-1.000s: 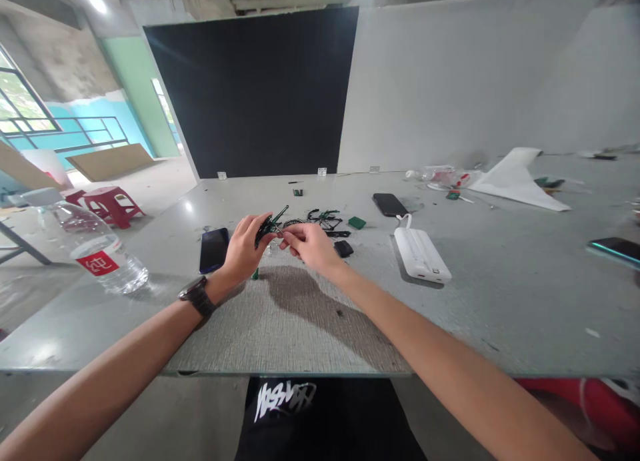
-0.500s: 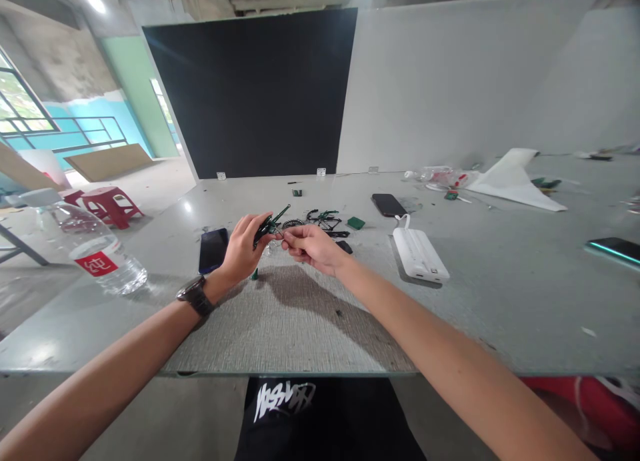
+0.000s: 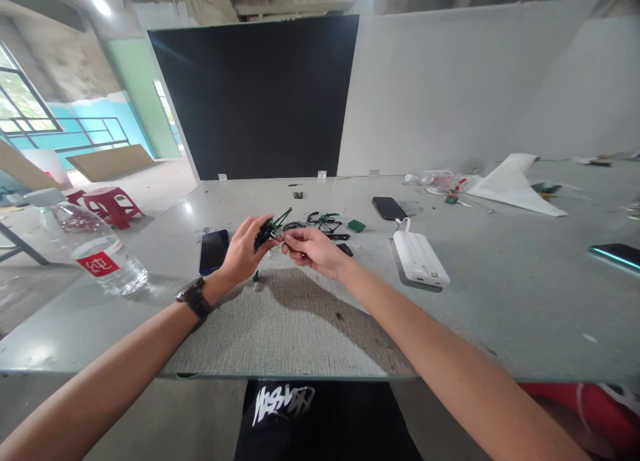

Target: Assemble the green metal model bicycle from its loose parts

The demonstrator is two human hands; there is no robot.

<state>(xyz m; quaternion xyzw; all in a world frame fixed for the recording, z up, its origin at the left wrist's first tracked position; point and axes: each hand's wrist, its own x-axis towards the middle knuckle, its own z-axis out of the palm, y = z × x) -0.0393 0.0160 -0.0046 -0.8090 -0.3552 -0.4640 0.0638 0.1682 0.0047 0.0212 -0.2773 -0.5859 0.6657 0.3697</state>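
Note:
My left hand (image 3: 245, 249) grips a dark green and black part assembly (image 3: 270, 231) with thin arms sticking up to the right. Close beside it, my right hand (image 3: 314, 250) is pinched with its fingertips at the assembly's right side; whatever small piece they hold is too small to make out. Behind the hands lie a black wheel-like part (image 3: 294, 226) and a thin black and green frame (image 3: 325, 221). A green block (image 3: 356, 226) rests to their right. One small green piece (image 3: 255, 275) stands below my left hand.
A dark phone (image 3: 213, 251) lies left of my left hand, with a water bottle (image 3: 107, 254) farther left. To the right are a white power bank (image 3: 421, 258) and a black phone (image 3: 388, 208). A white wing-shaped piece (image 3: 515, 186) lies at the back right.
The camera view has shifted very slightly. Both hands keep nearly the same position and hold.

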